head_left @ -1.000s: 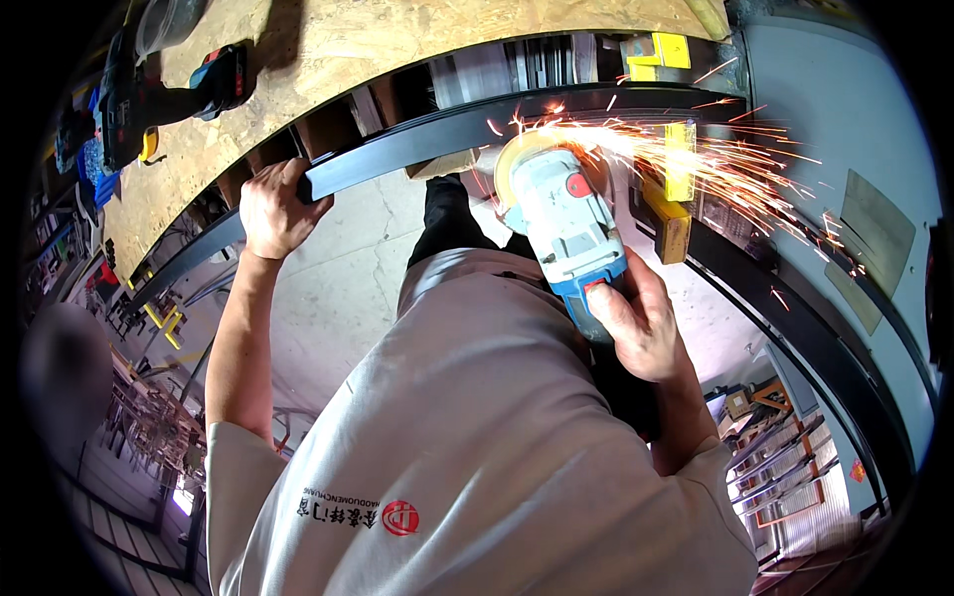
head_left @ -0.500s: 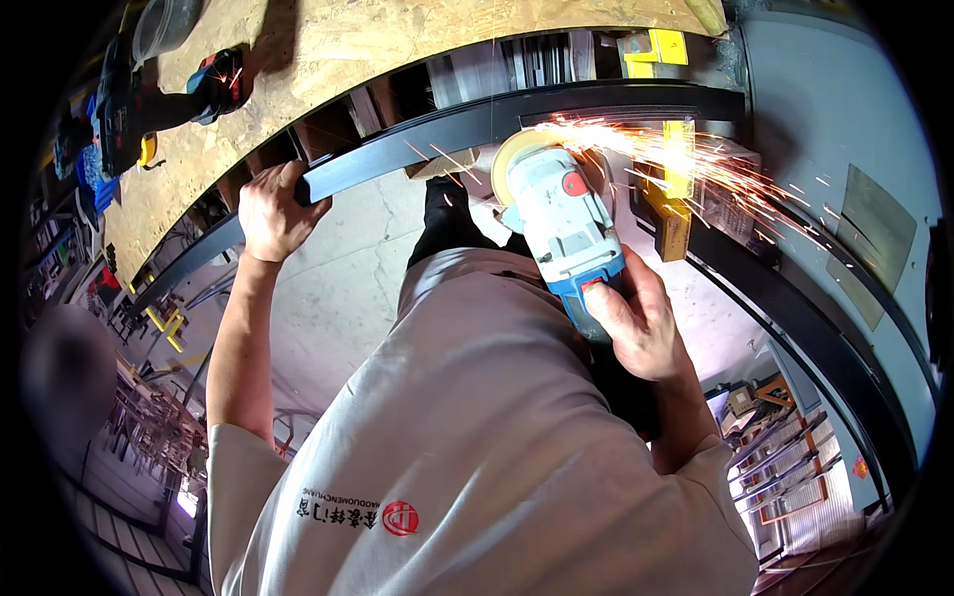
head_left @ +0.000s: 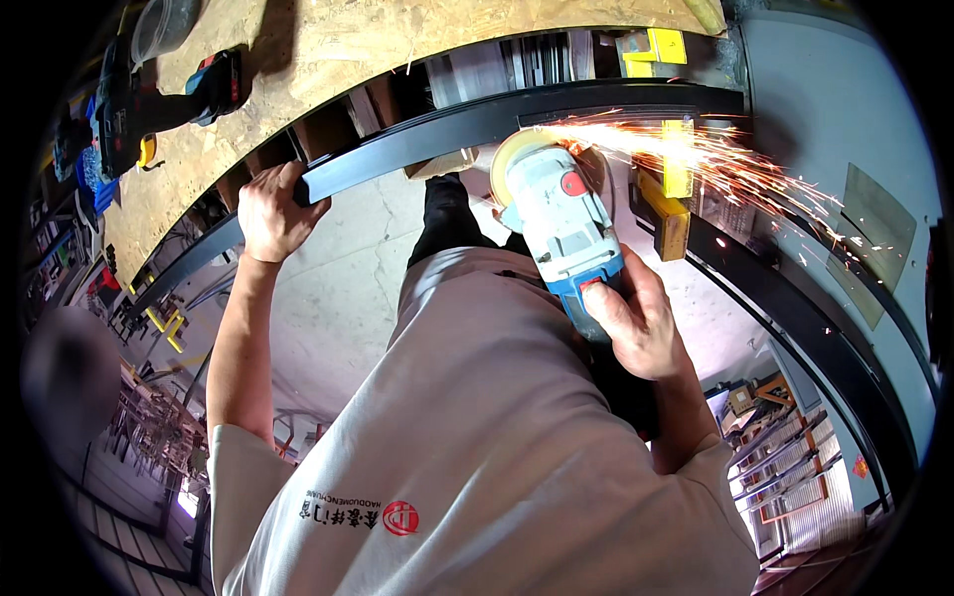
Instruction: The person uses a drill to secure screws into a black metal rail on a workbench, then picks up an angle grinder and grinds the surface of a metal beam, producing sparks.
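Note:
My right hand (head_left: 644,320) is wrapped round the blue rear body of an angle grinder (head_left: 566,214), its thumb by the red switch. The grinder's yellowish disc (head_left: 510,164) meets the near edge of a long black metal bar (head_left: 437,134). From that contact, orange sparks (head_left: 735,169) stream off to the right. My left hand (head_left: 275,213) grips the bar farther left, fingers curled over its top. Exactly where the disc bites is partly hidden by the grinder head and the glare.
Beyond the bar lies a wooden workbench (head_left: 338,50) bearing a cordless power tool (head_left: 169,109). Yellow blocks (head_left: 673,230) stand right of the grinder, in the sparks' path. More dark bars (head_left: 815,338) run along the right, beside a grey panel (head_left: 845,99).
The spark stream has changed shape and now reaches farther right. Both hands, the grinder and the bar look almost unmoved.

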Demonstrator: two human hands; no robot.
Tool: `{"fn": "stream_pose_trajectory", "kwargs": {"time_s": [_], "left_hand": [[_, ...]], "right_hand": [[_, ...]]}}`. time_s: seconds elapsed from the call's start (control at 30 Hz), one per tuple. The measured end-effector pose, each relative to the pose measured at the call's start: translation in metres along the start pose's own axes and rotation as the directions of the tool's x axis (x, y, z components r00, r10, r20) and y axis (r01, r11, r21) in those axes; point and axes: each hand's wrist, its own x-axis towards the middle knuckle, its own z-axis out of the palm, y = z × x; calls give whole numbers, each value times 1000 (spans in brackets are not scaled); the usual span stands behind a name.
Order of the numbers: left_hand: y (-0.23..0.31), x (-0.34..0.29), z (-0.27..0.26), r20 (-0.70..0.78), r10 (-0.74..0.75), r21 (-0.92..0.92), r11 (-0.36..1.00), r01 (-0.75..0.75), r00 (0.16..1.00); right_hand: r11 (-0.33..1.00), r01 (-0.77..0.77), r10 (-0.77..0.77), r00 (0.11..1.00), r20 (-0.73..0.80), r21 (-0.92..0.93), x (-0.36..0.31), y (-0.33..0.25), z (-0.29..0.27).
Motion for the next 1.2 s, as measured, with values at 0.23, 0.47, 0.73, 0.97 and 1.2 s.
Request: {"fn": "stream_pose_trajectory", "kwargs": {"time_s": [0.23,0.47,0.73,0.97,1.2], "left_hand": [[-1,1,1,6,1,2,1000,-1,1000],[-3,-2,2,13,-18,0,1000,18,1000],[-1,0,0,18,-13,4,1000,13,1000],[-6,-2,2,2,28,-29,999,-28,1000],[-7,-1,2,25,6,-8,1000,-6,1000]], "right_hand": [[999,-40,40,999,-14,37,-2,0,1],[998,-59,59,998,1,20,0,-3,-1],[985,-147,145,989,31,91,0,-11,-3],[999,44,-43,998,-35,22,-6,4,-2],[997,-43,43,999,15,58,-4,-3,-3]]}}
